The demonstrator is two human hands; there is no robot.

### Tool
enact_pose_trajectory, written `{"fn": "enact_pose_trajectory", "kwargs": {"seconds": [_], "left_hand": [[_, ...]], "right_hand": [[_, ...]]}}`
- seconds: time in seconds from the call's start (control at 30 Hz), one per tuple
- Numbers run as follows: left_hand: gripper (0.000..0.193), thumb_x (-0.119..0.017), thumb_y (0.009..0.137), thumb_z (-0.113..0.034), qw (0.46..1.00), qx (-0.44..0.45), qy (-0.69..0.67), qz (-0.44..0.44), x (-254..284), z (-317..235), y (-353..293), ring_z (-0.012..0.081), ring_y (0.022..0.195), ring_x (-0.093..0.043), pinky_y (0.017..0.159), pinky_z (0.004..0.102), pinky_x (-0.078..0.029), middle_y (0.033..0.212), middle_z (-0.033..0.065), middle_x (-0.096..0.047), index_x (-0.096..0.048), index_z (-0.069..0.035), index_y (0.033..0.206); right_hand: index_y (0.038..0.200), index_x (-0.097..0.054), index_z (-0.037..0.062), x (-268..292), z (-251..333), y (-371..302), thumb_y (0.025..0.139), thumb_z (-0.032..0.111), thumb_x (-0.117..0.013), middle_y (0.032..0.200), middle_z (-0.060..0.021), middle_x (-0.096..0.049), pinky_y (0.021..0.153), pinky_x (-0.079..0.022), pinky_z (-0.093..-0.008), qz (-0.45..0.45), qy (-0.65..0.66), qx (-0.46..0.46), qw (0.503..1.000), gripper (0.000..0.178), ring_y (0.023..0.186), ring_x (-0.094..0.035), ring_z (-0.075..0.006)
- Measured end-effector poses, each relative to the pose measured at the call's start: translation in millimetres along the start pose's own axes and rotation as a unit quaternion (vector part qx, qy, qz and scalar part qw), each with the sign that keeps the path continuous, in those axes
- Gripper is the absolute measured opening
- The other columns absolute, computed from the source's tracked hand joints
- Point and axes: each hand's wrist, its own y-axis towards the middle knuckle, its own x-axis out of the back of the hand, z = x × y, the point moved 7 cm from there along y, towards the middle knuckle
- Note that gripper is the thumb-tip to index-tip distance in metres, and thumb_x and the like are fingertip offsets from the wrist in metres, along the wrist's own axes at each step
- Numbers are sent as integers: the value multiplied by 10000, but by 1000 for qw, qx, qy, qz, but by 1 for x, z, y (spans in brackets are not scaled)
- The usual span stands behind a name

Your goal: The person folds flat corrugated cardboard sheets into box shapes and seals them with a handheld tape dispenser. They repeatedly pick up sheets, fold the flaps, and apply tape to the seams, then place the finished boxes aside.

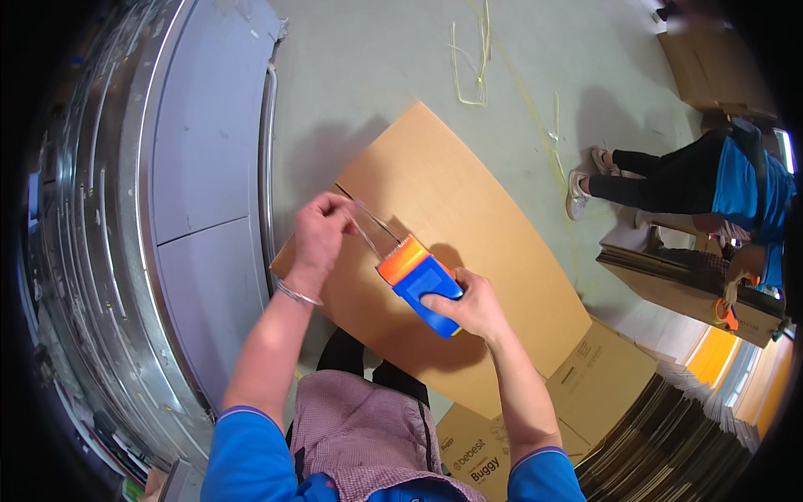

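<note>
Pinkish checked cloth is filling the nearest part of my view: the wearer's apron is hanging between two blue sleeves. From my remote seat I am following both bare arms upward to the hands. The right hand is gripping a blue-and-orange tape dispenser, its fingers closing around the blue body and the thumb pressing across the top face. The left hand, a band circling its wrist, is pinching the free end of a clear strip of tape, thumb and fingers closing together. That strip is running between the left fingers and the dispenser's toothed orange end.

Below both hands a large brown carton is lying at a slant, the dispenser showing above its middle. To its lower right, stacked flat cartons are showing their dark edges. On the left a grey cabinet is standing beside the carton. Farther off, I am seeing yellow strapping lying on the grey floor, and at the right a co-worker is standing near more cartons, one hand holding an orange tool.
</note>
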Motion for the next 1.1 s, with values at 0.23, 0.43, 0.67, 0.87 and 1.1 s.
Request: {"fn": "enact_pose_trajectory", "kwargs": {"seconds": [0.23,0.43,0.67,0.87,1.1], "left_hand": [[149,-661,928,-99,990,-81,12,-117,62,-22,67,56,515,-471,464,223,-392,683,-12,-551,-574,-38,824],[158,-593,970,-82,977,-209,-24,-26,24,-73,10,41,543,-442,505,211,-396,734,-18,-490,-501,-45,847],[175,-655,918,-81,983,-177,37,-20,10,-81,75,85,588,-424,552,263,-399,684,-18,-487,-547,-29,790],[148,-696,883,-113,992,-63,87,-68,73,2,117,99,615,-462,578,295,-428,644,5,-558,-605,-21,812],[200,-719,874,-153,931,-111,310,-157,112,44,185,112,602,-484,571,300,-434,652,36,-577,-604,-21,777]], "right_hand": [[1014,-662,-43,-20,50,36,708,341,-830,885,-125,-699,749,-557,-323,23,54,-39,997,519,812,-682,-182],[958,-671,-4,-17,20,40,731,232,-832,855,-66,-682,725,-539,-294,12,103,-5,995,365,778,-636,-117],[952,-675,-13,-16,26,46,737,274,-841,844,-72,-683,716,-538,-291,-4,182,-22,983,395,760,-632,-122],[960,-684,-39,-12,48,45,721,337,-849,852,-113,-704,721,-556,-317,7,38,-56,998,475,774,-674,-162],[955,-693,-52,-22,55,74,693,428,-835,861,-157,-715,717,-564,-334,-11,-109,-123,986,566,786,-701,-202]]}}
